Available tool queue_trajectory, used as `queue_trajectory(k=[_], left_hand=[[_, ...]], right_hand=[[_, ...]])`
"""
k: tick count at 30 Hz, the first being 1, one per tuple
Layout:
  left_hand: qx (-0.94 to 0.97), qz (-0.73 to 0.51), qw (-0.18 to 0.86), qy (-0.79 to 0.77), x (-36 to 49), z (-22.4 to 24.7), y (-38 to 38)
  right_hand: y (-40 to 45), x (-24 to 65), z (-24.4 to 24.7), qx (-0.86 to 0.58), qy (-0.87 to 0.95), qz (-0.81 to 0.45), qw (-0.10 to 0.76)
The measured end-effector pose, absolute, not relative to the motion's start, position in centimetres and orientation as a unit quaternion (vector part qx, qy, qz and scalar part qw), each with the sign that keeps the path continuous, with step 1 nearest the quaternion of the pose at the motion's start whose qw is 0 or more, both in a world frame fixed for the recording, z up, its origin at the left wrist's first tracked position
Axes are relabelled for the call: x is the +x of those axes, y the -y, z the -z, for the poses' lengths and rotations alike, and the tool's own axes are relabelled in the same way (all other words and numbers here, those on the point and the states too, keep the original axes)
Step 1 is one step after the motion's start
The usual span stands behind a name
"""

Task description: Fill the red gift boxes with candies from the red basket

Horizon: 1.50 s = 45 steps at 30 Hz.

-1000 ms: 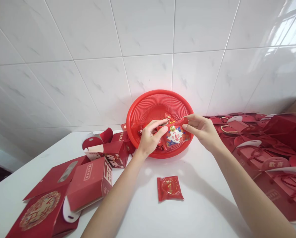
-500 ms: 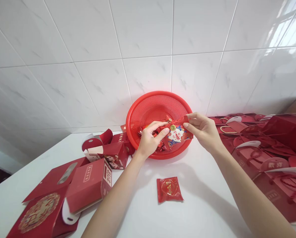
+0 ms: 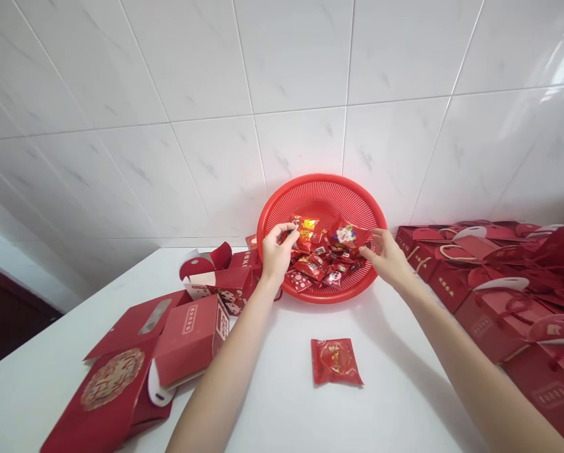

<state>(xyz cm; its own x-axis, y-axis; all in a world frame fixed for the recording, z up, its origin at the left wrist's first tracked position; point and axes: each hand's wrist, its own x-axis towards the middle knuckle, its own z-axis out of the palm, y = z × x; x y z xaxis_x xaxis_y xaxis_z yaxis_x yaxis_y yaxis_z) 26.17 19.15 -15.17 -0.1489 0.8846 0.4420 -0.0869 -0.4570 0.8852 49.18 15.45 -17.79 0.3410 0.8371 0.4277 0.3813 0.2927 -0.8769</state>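
Note:
A red plastic basket [image 3: 376, 277] leans toward me near the tiled wall, with several red wrapped sweets [image 3: 313, 267] inside. At its left side my left hand [image 3: 281, 250] pinches the edge of a red packet with yellow print [image 3: 305, 231]. My right hand [image 3: 386, 255] is at the basket's right side, fingers closed on the edge of a red packet with a white and blue pattern [image 3: 347, 235]. A single red packet with gold print [image 3: 335, 362] lies flat on the white table in front of the basket.
Red folded boxes [image 3: 192, 336] and a flat red box with a gold round emblem [image 3: 114, 380] lie at the left. Rows of red gift boxes with cord handles [image 3: 494, 308] fill the right side. A white tiled wall [image 3: 301, 56] stands behind.
The patterned packet has gone from between both hands to the right hand alone, lower over the basket. My left hand has moved apart to a yellow-printed packet. The view has shifted slightly.

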Motion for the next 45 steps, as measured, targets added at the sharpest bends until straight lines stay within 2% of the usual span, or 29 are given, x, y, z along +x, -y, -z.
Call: queue_trajectory(k=[3,9,12,18,25,29,33,36,45], left_hand=[[0.579,-0.621,0.379,-0.367,26.5,15.4,-18.9],[0.697,-0.515,0.36,-0.345,27.5,16.7,-18.4],[0.744,-0.453,0.337,-0.357,27.6,17.1,-18.4],[0.784,-0.367,0.166,-0.473,26.1,16.8,-18.8],[0.824,-0.183,0.142,-0.517,25.0,17.3,-18.9],[0.826,-0.225,0.127,-0.502,25.1,17.4,-19.1],[0.793,-0.299,0.043,-0.528,24.9,17.5,-19.5],[0.771,-0.29,0.002,-0.567,24.8,18.1,-19.9],[0.762,-0.247,0.024,-0.598,25.2,19.1,-20.2]], right_hand=[[-15.1,47.8,18.0,-0.545,0.584,-0.171,0.577],[-13.9,45.0,17.8,-0.439,0.6,-0.369,0.558],[-14.0,44.5,18.6,-0.432,0.57,-0.407,0.568],[-14.6,45.3,19.2,-0.479,0.491,-0.4,0.608],[-14.6,46.1,19.0,-0.527,0.436,-0.361,0.634],[-14.4,46.1,18.7,-0.524,0.438,-0.364,0.633],[-14.2,46.1,18.4,-0.521,0.44,-0.361,0.636],[-14.2,46.0,18.4,-0.518,0.447,-0.359,0.635],[-14.0,45.3,18.5,-0.495,0.476,-0.365,0.629]])
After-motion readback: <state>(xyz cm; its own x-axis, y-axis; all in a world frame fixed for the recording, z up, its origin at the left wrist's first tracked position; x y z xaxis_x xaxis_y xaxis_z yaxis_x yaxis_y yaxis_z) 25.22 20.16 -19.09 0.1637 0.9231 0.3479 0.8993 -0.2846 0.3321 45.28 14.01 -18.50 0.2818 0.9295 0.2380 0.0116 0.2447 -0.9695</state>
